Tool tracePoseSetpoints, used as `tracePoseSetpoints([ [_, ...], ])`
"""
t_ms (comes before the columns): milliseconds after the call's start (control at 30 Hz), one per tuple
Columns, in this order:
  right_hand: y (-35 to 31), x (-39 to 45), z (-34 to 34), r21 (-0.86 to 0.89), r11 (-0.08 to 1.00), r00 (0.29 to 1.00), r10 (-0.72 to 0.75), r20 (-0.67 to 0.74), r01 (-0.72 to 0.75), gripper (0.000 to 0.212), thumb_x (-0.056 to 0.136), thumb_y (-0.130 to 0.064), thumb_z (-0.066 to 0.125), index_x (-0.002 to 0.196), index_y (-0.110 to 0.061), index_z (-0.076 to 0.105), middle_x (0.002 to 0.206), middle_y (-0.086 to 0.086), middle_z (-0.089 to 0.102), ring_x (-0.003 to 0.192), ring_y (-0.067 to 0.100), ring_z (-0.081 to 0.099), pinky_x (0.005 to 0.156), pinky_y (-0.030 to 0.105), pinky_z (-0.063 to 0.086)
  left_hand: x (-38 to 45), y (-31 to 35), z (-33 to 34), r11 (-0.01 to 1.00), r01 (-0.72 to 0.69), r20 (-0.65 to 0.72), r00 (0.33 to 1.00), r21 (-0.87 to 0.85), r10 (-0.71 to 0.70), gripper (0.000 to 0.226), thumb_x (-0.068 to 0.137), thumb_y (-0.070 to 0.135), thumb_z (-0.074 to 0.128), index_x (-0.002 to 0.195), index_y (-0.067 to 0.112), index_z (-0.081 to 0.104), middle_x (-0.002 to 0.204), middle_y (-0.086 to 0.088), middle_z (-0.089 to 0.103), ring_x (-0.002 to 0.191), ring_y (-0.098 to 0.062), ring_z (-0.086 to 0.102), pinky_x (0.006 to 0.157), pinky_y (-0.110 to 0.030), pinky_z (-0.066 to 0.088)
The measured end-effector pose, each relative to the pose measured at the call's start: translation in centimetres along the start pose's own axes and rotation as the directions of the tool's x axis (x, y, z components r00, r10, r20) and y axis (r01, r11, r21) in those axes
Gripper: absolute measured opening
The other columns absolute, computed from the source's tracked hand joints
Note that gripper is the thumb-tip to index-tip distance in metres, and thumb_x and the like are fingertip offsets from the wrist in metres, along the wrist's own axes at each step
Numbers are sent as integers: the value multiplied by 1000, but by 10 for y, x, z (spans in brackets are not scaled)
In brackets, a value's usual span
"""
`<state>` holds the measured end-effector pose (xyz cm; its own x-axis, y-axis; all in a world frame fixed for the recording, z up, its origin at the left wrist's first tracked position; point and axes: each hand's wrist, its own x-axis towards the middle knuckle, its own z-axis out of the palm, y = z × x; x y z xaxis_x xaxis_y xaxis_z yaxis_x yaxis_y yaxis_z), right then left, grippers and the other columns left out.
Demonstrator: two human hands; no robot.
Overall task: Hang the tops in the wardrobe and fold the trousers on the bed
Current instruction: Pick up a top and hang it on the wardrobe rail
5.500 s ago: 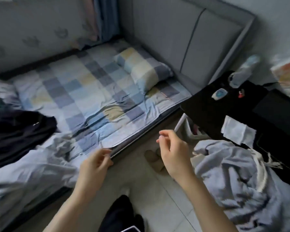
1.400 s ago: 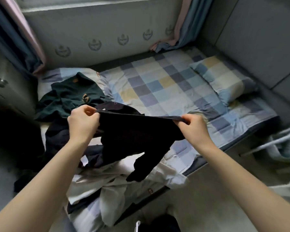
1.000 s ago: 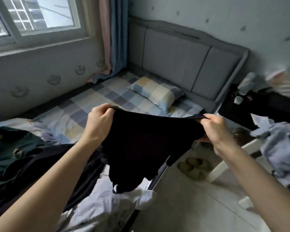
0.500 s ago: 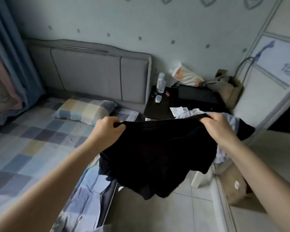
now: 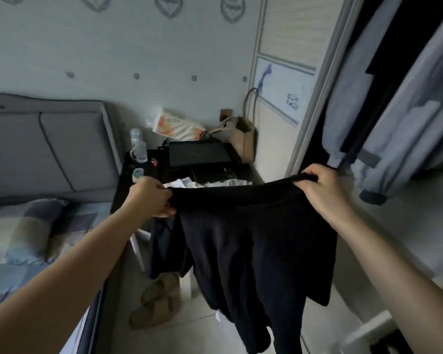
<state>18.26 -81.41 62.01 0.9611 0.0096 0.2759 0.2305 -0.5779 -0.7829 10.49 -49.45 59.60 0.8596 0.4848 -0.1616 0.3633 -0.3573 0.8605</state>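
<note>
A black garment (image 5: 253, 241) hangs in the air in front of me, stretched by its top edge between both hands. My left hand (image 5: 149, 198) grips the left end of that edge. My right hand (image 5: 320, 187) grips the right end, close to the open wardrobe (image 5: 317, 118) at the right. Inside the wardrobe hang light blue tops (image 5: 404, 118). The bed (image 5: 8, 272) with its checked sheet and pillow (image 5: 23, 226) lies at the lower left. Whether the garment is a top or trousers I cannot tell.
A black bedside table (image 5: 189, 162) stands behind the garment with a water bottle (image 5: 138, 146), a dark box and a patterned bag (image 5: 174, 123). A beige bag (image 5: 243, 139) leans by the wardrobe frame. Slippers (image 5: 156, 300) lie on the tiled floor.
I have lifted the black garment off the bed and turned right with it, from the bed towards the wardrobe. Both hands keep their grip on its top edge.
</note>
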Motion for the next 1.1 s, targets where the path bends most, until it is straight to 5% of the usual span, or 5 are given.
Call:
tracePoseSetpoints([
  [167,38,25,-40,-28,996,985,80,-156,-85,7,79,-19,70,74,-17,65,68,-4,64,65,7,58,55,23,38,48,59,63,685,415,475,873,-598,-114,18,97,2,44,88,-5,58,80,-21,63,54,-29,70,46,-35,57],
  [433,72,81,-104,-26,951,861,267,-433,-308,19,77,-21,72,70,-4,64,67,13,64,66,27,62,60,32,43,116,187,141,742,516,793,608,-428,34,27,94,13,42,70,9,54,56,-6,58,58,-20,54,64,-37,43],
  [700,47,100,-157,-264,841,793,276,-543,-473,21,75,-22,75,62,-25,60,58,-10,58,57,7,56,46,8,36,163,306,212,870,238,819,507,-432,269,2,90,13,60,92,12,60,84,-3,61,79,-18,60,65,-32,48],
  [833,28,88,-167,-176,791,760,461,-459,-586,23,77,-29,78,71,-12,64,55,-2,61,53,16,66,46,27,53,154,345,248,844,182,793,484,-504,370,8,93,17,63,88,11,62,81,-4,64,75,-19,63,65,-33,51],
  [1100,-9,114,-194,-266,689,733,578,-360,-674,27,89,-28,60,78,-4,65,56,7,66,60,24,71,49,28,58,119,420,292,766,116,722,447,-633,528,9,90,19,68,91,10,67,75,-3,67,67,-18,65,48,-24,52],
])
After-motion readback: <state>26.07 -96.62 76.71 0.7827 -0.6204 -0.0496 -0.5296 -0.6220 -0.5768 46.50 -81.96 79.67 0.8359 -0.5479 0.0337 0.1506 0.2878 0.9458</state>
